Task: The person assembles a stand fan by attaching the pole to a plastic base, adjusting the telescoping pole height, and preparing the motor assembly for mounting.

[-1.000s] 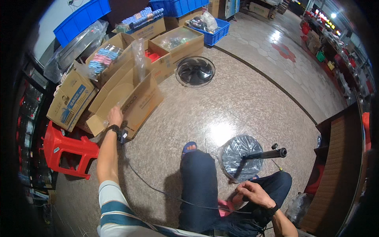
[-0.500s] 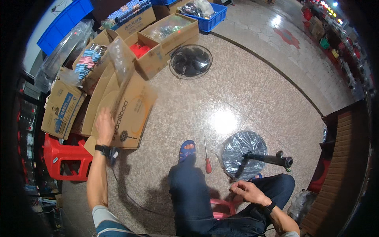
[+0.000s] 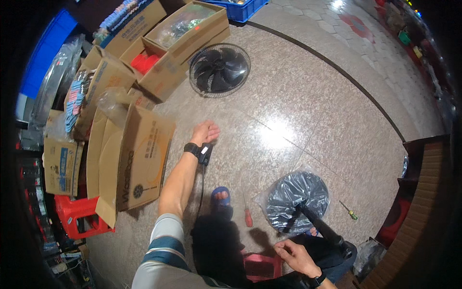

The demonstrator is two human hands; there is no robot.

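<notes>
My left hand (image 3: 206,132) hovers over the floor with its fingers stretched out and nothing in them. It is nearest to a black fan head (image 3: 219,70) in a round wire guard, which lies on the floor beyond it. Low on the right, the fingers of my right hand (image 3: 294,256) are curled with thumb and forefinger together; anything between them is too small to make out. Close by stands a round fan base (image 3: 293,200) wrapped in clear plastic, a black pole (image 3: 323,227) slanting from it toward my knee. A red-handled screwdriver (image 3: 248,216) lies left of the base, a green-and-yellow-handled screwdriver (image 3: 351,212) right of it.
An open cardboard box (image 3: 144,159) with a fan printed on it stands at the left, beside a red plastic stool (image 3: 82,216). Several cartons, one holding red items (image 3: 144,62), line the far left. A pinkish stool (image 3: 262,267) is beneath me. A wooden cabinet (image 3: 426,207) bounds the right.
My left hand has left the open cardboard box and moved right over the floor. The pole now leans more steeply toward me. The green-and-yellow screwdriver has come into sight as the view shifted.
</notes>
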